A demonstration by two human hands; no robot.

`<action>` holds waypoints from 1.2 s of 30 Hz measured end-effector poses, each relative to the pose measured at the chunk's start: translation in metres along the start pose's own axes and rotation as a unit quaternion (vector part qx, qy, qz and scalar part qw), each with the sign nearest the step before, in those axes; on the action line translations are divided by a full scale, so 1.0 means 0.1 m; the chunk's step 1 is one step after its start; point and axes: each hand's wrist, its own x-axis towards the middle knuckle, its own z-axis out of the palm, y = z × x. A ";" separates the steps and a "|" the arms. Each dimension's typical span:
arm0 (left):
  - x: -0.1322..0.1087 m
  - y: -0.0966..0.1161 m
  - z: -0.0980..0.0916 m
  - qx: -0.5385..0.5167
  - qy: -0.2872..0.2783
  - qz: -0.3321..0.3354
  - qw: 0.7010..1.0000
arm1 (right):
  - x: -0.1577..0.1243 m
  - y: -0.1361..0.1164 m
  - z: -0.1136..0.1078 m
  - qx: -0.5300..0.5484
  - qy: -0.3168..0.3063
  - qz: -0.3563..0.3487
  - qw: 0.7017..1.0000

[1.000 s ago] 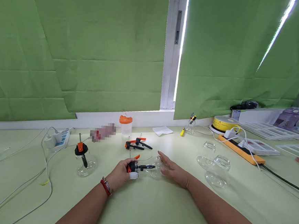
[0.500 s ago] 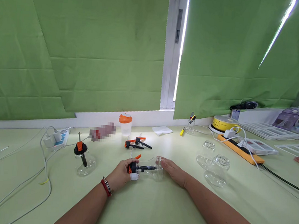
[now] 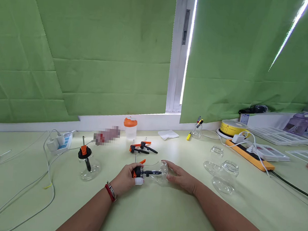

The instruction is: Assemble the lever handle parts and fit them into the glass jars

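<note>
Your left hand [image 3: 125, 180] grips the black-and-orange top [image 3: 137, 172] of a clear bottle [image 3: 154, 178] tipped on its side, while your right hand [image 3: 181, 178] cups its base. On the pale green table [image 3: 167, 216], another topped bottle [image 3: 94, 170] stands leftward, two open bottles [image 3: 226, 176] rightward, and two loose tops [image 3: 140, 150] lie beyond.

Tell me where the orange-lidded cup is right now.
In the head view, the orange-lidded cup stands at the far side of the table, slightly left of centre, by the white ledge, just behind the two black-and-orange fittings.
</note>
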 end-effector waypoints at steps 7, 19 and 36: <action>-0.01 0.02 0.01 -0.006 -0.009 0.004 1.000 | 0.03 -0.16 0.08 -0.007 0.011 -0.022 1.000; 0.00 0.02 0.02 -0.003 0.000 -0.004 1.000 | 0.00 0.00 -0.01 -0.008 -0.008 -0.013 1.000; -0.03 0.07 0.05 0.005 -0.006 -0.001 1.000 | 0.02 -0.13 0.06 -0.010 0.032 0.015 0.999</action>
